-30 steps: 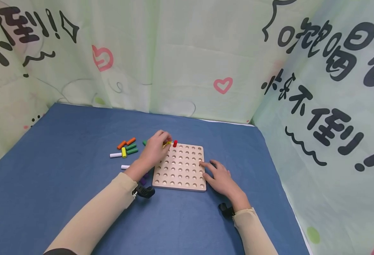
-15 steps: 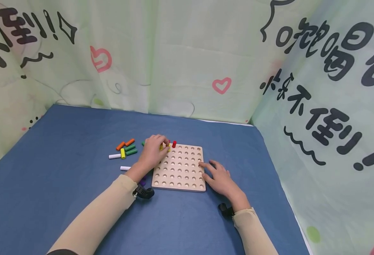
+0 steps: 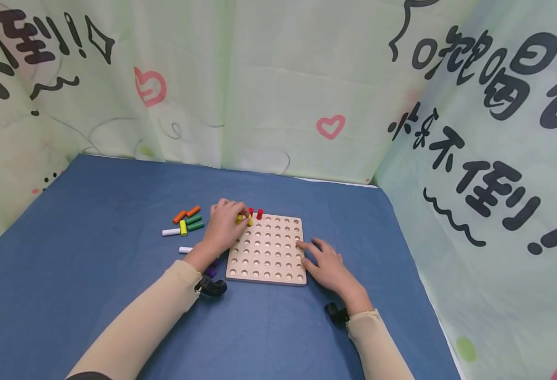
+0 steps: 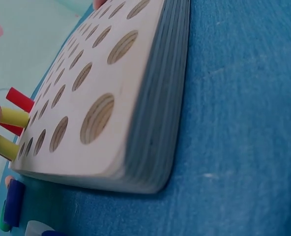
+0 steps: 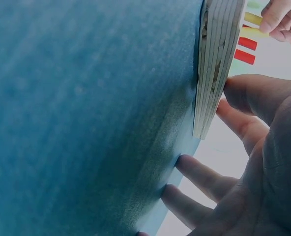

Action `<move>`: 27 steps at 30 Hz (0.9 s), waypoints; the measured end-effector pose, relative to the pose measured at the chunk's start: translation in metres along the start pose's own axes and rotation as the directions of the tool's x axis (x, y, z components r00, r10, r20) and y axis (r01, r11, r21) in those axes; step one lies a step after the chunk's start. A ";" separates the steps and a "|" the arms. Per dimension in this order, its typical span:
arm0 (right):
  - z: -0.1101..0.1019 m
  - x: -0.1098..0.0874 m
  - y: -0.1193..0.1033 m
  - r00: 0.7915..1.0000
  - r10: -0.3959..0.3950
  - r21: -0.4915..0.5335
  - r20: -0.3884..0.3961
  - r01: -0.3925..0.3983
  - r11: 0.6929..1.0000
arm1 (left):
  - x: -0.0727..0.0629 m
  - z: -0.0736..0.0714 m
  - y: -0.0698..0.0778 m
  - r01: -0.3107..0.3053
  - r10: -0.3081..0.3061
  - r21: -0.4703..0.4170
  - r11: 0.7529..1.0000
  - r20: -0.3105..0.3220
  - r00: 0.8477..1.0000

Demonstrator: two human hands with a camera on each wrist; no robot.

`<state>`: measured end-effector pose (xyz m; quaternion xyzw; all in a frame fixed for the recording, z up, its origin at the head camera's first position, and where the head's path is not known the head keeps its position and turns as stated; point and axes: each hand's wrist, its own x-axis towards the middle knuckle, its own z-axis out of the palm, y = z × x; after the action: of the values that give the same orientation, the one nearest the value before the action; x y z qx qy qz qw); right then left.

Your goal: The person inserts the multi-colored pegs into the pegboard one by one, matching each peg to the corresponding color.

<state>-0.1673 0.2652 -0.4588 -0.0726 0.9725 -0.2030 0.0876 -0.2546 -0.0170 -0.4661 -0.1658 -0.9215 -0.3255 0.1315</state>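
A square wooden pegboard (image 3: 266,281) with rows of round holes lies on the blue cloth. At its far left corner, my left hand (image 3: 221,226) pinches a yellow peg (image 4: 14,117) that stands in a hole. Another yellow peg (image 4: 2,145) stands beside it, close to the fingertips. Two red pegs (image 3: 260,214) are upright along the far edge. My right hand (image 3: 328,265) rests at the board's right side, fingers spread. In the right wrist view, its thumb (image 5: 248,93) and index finger touch the board, while other fingertips touch the cloth.
Left of the board lie loose orange pegs (image 3: 180,216), green pegs (image 3: 195,227), a yellow peg (image 3: 183,228) and white pegs (image 3: 171,232). A purple peg (image 3: 210,273) lies near the left wrist. A printed curtain (image 3: 274,105) stands behind and beside the table.
My left hand has drawn slightly left and lowered a little at the far left corner, uncovering the yellow pegs and a second red peg. My right hand has stayed at the board's side.
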 end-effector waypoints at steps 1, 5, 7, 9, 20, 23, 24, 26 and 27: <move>0.000 0.000 0.000 1.000 0.000 -0.001 0.001 0.000 1.000 | 0.000 -0.001 0.000 0.002 -0.002 0.005 1.000 0.003 1.000; -0.001 0.001 0.000 1.000 -0.004 -0.006 0.002 0.004 1.000 | -0.001 -0.003 0.000 0.012 -0.012 0.016 1.000 0.008 1.000; -0.001 0.001 0.000 1.000 -0.006 -0.006 0.001 0.006 1.000 | -0.001 -0.003 0.000 0.010 -0.010 0.019 1.000 0.006 1.000; 0.000 0.001 0.000 1.000 -0.005 -0.006 0.000 0.005 1.000 | -0.002 -0.003 0.000 -0.001 0.001 0.025 1.000 0.002 1.000; 0.001 0.001 0.001 1.000 0.003 -0.004 -0.004 -0.003 1.000 | -0.004 -0.003 0.001 -0.051 0.051 0.060 0.997 -0.007 0.999; 0.001 0.001 0.002 1.000 0.001 -0.010 -0.006 -0.001 1.000 | -0.004 -0.002 0.001 -0.052 0.052 0.056 0.997 -0.004 0.999; 0.001 0.001 0.002 1.000 0.001 -0.011 -0.006 -0.001 1.000 | -0.005 -0.002 0.001 -0.052 0.052 0.055 0.997 -0.003 0.999; 0.001 0.001 0.001 1.000 0.002 -0.012 -0.005 -0.002 1.000 | -0.005 -0.001 0.001 -0.053 0.053 0.053 0.997 -0.003 0.999; 0.001 0.001 0.001 1.000 0.002 -0.011 -0.005 -0.002 1.000 | -0.005 -0.001 0.001 -0.053 0.053 0.053 0.997 -0.003 0.999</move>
<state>-0.1681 0.2657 -0.4604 -0.0717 0.9739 -0.1977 0.0850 -0.2494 -0.0179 -0.4665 -0.1858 -0.9248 -0.2980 0.1465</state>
